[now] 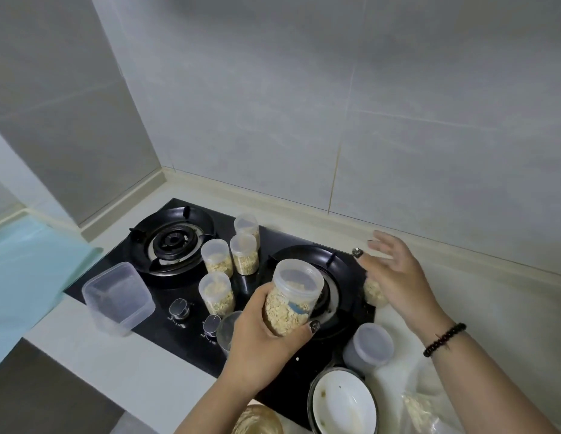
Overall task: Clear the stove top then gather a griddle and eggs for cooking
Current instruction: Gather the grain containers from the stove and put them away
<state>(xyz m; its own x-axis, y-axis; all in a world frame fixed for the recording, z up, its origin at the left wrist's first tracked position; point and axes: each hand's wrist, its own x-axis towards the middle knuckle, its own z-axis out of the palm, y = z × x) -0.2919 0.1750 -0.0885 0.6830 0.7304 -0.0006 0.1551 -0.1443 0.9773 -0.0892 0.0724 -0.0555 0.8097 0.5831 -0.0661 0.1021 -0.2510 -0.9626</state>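
A black two-burner gas stove (166,311) is set into a pale counter. My left hand (260,336) grips a clear plastic jar of oats (291,297), lifted over the right burner (335,267). My right hand (395,270) hovers with fingers spread above another oat jar (373,292) at the stove's right edge, which it partly hides. Several small oat jars (245,253) stand between the burners. An empty square plastic tub (118,297) sits on the stove's left front corner. No griddle or eggs are in view.
A white bowl (345,405) and a lidded grey jar (368,347) sit at the front right. A clear bag of oats (420,408) lies beside them. An empty clear cup (227,332) stands near the stove knobs (179,307). Tiled walls close the corner behind.
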